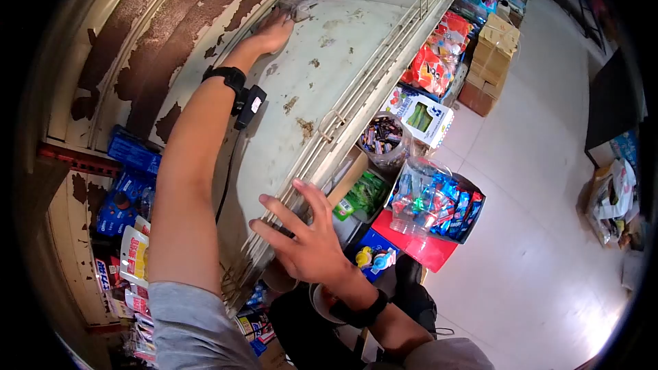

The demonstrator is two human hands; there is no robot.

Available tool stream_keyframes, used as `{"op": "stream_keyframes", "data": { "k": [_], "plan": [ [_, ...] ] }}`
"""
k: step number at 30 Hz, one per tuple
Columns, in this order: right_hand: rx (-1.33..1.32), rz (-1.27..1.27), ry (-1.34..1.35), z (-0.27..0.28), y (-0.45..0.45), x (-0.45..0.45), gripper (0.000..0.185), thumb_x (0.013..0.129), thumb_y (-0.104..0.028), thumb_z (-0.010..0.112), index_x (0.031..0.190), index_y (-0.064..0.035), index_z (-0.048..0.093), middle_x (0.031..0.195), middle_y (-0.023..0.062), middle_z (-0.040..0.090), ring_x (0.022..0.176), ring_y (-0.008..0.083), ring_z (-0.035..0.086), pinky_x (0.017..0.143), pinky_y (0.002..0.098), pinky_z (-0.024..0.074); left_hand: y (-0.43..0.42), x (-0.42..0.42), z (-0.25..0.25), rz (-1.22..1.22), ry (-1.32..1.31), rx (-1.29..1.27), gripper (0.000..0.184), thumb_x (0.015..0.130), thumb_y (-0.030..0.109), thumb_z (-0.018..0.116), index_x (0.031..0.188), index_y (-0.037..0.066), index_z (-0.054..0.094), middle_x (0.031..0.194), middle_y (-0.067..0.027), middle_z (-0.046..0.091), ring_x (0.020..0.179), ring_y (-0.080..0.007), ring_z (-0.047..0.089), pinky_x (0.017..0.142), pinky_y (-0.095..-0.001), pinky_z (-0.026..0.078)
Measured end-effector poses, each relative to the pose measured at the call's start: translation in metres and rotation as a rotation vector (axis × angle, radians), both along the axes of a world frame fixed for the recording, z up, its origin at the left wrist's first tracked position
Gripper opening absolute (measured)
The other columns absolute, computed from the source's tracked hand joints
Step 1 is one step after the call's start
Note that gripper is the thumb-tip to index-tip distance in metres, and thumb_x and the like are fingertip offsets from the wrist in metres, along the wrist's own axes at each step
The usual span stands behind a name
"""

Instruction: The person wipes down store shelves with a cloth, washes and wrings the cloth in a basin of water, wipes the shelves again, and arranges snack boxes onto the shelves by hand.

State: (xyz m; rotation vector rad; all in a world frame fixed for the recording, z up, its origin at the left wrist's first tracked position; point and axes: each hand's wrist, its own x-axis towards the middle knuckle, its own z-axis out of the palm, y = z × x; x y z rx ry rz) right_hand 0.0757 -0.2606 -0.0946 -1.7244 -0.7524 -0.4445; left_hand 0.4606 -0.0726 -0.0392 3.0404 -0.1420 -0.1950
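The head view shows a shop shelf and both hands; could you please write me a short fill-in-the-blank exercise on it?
1. The bare left hand is over the stained, pale shelf, with a band coloured ____ around its wrist.
2. Of the two hands, the one nearer the thin metal wire rail is the ____.
3. The white printed carton has a patch in its top face coloured ____.

Missing words: black; right hand; green.

The single head-worn camera looks forward and down, near above the pale stained shelf (343, 62), shiny tiled floor (528, 199) at right.
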Motion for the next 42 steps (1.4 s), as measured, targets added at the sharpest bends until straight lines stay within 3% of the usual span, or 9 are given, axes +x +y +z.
{"op": "stream_keyframes", "data": {
  "k": [3,8,16,20,26,29,31,32,42],
  "plan": [
    [0.011,-0.034,-0.013,0.004,0.0,0.002,0.048,0.071,-0.013,0.069,0.118,-0.0199,0.063,0.144,0.004,0.044,0.135,0.0429,0.032,0.11,0.0586,0.0288,0.024,0.033,-0.035,-0.036,0.029,-0.13,0.074,0.099,0.052,0.025,0.155,0.004,0.015,0.164,-0.0149,0.0,0.151,-0.029,-0.002,0.122,-0.0411,0.005],
    [0.029,-0.088,-0.037,0.004,0.006,-0.002,0.043,0.073,-0.013,0.068,0.116,-0.0182,0.064,0.141,0.0049,0.046,0.134,0.043,0.034,0.109,0.0585,0.0289,-0.099,-0.121,0.041,-0.061,0.247,-0.015,0.061,0.101,0.046,0.021,0.157,0.02,0.019,0.163,-0.0087,-0.012,0.149,-0.0345,-0.012,0.119,-0.0556,-0.004],
    [0.024,-0.078,-0.043,0.01,0.002,-0.001,0.042,0.072,-0.01,0.067,0.113,-0.0159,0.064,0.138,0.0062,0.046,0.13,0.0447,0.034,0.107,0.0593,0.0298,-0.095,-0.157,0.021,-0.453,0.148,0.045,0.059,0.102,0.048,0.027,0.157,0.026,0.018,0.164,-0.0118,-0.003,0.15,-0.0365,-0.005,0.119,-0.0536,0.002],
    [0.018,-0.051,-0.029,0.01,0.001,0.001,0.042,0.072,-0.01,0.067,0.113,-0.0156,0.064,0.138,0.0063,0.046,0.13,0.0446,0.034,0.107,0.0592,0.03,-0.059,-0.123,0.02,-0.25,0.098,0.021,0.069,0.101,0.053,0.026,0.154,0.01,0.024,0.164,-0.0135,-0.005,0.15,-0.0318,-0.009,0.121,-0.0488,0.003],
    [0.014,-0.026,-0.035,0.012,-0.009,0.003,0.04,0.074,-0.011,0.066,0.114,-0.0147,0.064,0.138,0.0068,0.047,0.13,0.0435,0.035,0.107,0.0581,0.0307,0.023,-0.073,0.003,0.088,0.082,0.003,0.078,0.099,0.058,0.025,0.156,0.007,0.01,0.163,-0.013,-0.011,0.15,-0.0274,-0.011,0.122,-0.0408,0.001],
    [0.019,-0.043,-0.053,0.013,-0.009,0.001,0.039,0.077,-0.011,0.065,0.116,-0.0149,0.063,0.138,0.0077,0.047,0.131,0.0431,0.035,0.107,0.0576,0.0301,0.029,-0.08,0.007,0.132,0.065,-0.012,0.07,0.099,0.053,0.022,0.158,0.017,0.009,0.163,-0.0121,-0.011,0.15,-0.0331,-0.009,0.121,-0.0454,0.001],
    [0.019,-0.033,-0.046,0.014,-0.012,0.001,0.039,0.078,-0.011,0.065,0.117,-0.0153,0.063,0.138,0.0084,0.047,0.131,0.0429,0.035,0.108,0.0568,0.0293,0.025,-0.111,0.021,0.135,0.19,0.001,0.077,0.099,0.055,0.025,0.156,0.007,0.006,0.163,-0.0124,-0.014,0.15,-0.0267,-0.012,0.122,-0.0404,0.0],
    [0.035,-0.027,-0.047,0.016,-0.014,0.0,0.039,0.078,-0.011,0.065,0.117,-0.0153,0.063,0.138,0.0084,0.047,0.131,0.0429,0.035,0.108,0.0568,0.0293,0.025,-0.13,0.025,0.156,0.217,0.009,0.071,0.099,0.054,0.022,0.158,0.016,0.007,0.163,-0.0141,-0.014,0.15,-0.0345,-0.011,0.121,-0.048,-0.001],
    [0.009,-0.053,-0.024,0.028,-0.019,-0.012,0.034,0.084,-0.012,0.064,0.118,-0.0131,0.063,0.138,0.0102,0.046,0.134,0.043,0.031,0.11,0.0555,0.0284,0.004,-0.286,0.037,0.301,0.378,0.074,0.074,0.099,0.057,0.023,0.157,0.019,-0.002,0.16,-0.0181,-0.019,0.147,-0.0453,-0.013,0.119,-0.0526,-0.001]
  ]
}}
